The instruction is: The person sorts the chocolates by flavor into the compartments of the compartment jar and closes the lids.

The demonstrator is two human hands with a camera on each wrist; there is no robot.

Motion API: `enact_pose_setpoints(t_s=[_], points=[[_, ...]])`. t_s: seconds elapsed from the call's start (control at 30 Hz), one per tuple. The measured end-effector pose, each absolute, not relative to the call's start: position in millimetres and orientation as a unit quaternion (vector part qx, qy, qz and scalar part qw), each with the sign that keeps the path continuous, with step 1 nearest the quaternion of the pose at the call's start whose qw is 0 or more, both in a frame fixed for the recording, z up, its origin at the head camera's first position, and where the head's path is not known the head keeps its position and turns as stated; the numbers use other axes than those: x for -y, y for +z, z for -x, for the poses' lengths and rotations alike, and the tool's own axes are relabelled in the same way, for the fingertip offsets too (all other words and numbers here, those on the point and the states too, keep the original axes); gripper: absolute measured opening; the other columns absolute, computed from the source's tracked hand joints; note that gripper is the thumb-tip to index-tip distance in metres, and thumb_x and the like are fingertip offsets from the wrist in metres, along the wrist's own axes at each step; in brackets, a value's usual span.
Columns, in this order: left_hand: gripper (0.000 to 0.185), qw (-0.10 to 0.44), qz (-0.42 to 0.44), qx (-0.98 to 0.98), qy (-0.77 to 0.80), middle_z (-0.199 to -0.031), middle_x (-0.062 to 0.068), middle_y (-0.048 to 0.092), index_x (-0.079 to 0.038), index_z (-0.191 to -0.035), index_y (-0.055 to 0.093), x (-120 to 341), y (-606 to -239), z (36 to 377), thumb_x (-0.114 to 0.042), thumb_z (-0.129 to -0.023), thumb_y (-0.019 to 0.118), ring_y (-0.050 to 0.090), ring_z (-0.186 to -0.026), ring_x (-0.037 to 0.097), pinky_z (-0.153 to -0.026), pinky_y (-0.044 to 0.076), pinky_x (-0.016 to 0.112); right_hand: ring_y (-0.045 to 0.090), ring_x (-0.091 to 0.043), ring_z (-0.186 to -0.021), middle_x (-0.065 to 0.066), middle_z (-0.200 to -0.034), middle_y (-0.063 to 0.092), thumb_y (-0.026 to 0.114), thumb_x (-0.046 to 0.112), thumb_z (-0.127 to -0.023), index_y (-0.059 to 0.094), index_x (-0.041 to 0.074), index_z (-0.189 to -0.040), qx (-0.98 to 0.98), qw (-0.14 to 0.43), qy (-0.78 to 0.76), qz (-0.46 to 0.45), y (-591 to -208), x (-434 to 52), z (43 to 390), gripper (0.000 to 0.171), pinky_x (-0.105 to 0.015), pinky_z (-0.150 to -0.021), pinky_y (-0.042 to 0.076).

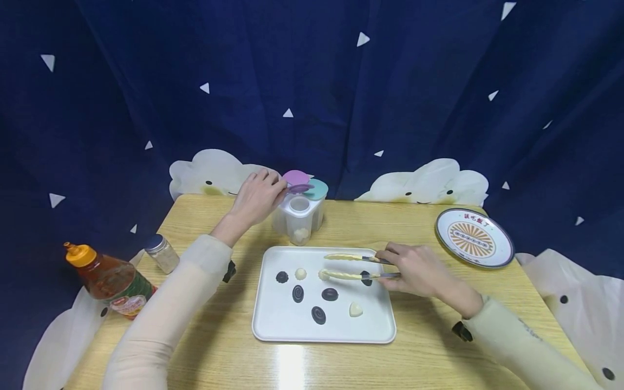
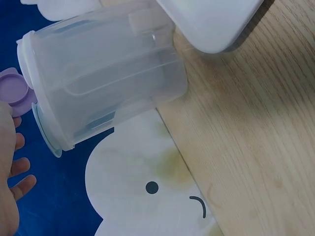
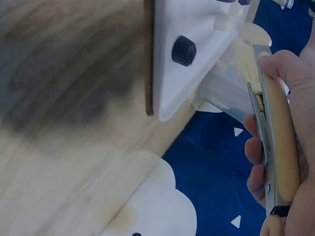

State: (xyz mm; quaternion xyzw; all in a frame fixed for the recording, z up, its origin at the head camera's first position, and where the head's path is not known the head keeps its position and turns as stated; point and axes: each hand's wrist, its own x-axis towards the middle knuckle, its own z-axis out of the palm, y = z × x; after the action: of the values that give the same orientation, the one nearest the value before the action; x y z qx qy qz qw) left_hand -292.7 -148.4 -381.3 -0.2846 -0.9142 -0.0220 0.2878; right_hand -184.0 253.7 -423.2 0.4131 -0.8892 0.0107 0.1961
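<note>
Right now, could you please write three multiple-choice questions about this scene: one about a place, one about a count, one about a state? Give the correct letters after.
1. Where does the patterned plate lie on the table?
A. far right
B. on the tray
C. beside the bottle

2. How many dark pieces lie on the white tray?
A. two
B. five
C. nine

3. What is the state of the tongs in the right hand?
A. lying unheld on the table
B. held over the tray, arms apart
C. inside the clear container

Answers:
1 A: the plate sits near the right edge, apart from the tray.
2 B: five dark pieces show on the tray, one partly behind the tongs.
3 B: the hand grips the handles and a gap shows between both arms.
</note>
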Motion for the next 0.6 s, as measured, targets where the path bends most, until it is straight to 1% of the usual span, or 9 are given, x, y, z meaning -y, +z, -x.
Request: enact_pose_setpoints(t_s=[0.07, 0.13, 0.2, 0.37, 0.6], points=[[0.018, 0.29, 0.285, 0.913, -0.024, -0.103, 0.011, 0.068, -0.01, -0.106, 0.069, 149, -382, 293, -0.026, -0.107, 0.062, 0.06, -0.095, 0.033, -0.078, 0.05, 0.043, 0.057, -0.004, -0.061, 0.006, -0.09, 0.07, 0.088, 0.052, -0.073, 0.077, 0.018, -0.11, 0.891, 0.191, 0.007, -0.412, -428, -253, 183, 0.051, -0.02, -0.045, 0.035], [0.018, 0.291, 0.285, 0.913, -0.023, -0.103, 0.011, 0.068, -0.01, -0.106, 0.069, 149, -382, 292, -0.026, -0.107, 0.062, 0.06, -0.095, 0.033, -0.078, 0.05, 0.043, 0.055, -0.003, -0.06, 0.007, -0.09, 0.069, 0.087, 0.053, -0.074, 0.077, 0.019, -0.11, 0.892, 0.186, 0.005, -0.413, -431, -253, 182, 0.05, -0.018, -0.044, 0.032], [0.018, 0.292, 0.285, 0.913, -0.023, -0.103, 0.011, 0.068, -0.01, -0.107, 0.069, 149, -381, 292, -0.027, -0.106, 0.062, 0.06, -0.094, 0.033, -0.077, 0.05, 0.043, 0.054, -0.002, -0.06, 0.008, -0.089, 0.069, 0.087, 0.053, -0.075, 0.076, 0.02, -0.109, 0.892, 0.182, 0.005, -0.414, -434, -252, 181, 0.049, -0.018, -0.045, 0.03], [0.017, 0.292, 0.285, 0.913, -0.022, -0.104, 0.011, 0.068, -0.011, -0.107, 0.069, 149, -381, 292, -0.027, -0.106, 0.063, 0.059, -0.095, 0.032, -0.077, 0.05, 0.042, 0.053, -0.002, -0.06, 0.007, -0.09, 0.069, 0.087, 0.052, -0.076, 0.076, 0.019, -0.11, 0.894, 0.169, 0.01, -0.415, -438, -250, 180, 0.048, -0.018, -0.046, 0.034], [0.018, 0.29, 0.286, 0.913, -0.023, -0.102, 0.011, 0.068, -0.011, -0.107, 0.069, 149, -382, 292, -0.027, -0.106, 0.063, 0.058, -0.093, 0.032, -0.076, 0.05, 0.041, 0.048, -0.001, -0.058, 0.006, -0.088, 0.068, 0.087, 0.053, -0.078, 0.076, 0.018, -0.111, 0.899, 0.153, 0.012, -0.411, -441, -248, 181, 0.049, -0.018, -0.047, 0.034]])
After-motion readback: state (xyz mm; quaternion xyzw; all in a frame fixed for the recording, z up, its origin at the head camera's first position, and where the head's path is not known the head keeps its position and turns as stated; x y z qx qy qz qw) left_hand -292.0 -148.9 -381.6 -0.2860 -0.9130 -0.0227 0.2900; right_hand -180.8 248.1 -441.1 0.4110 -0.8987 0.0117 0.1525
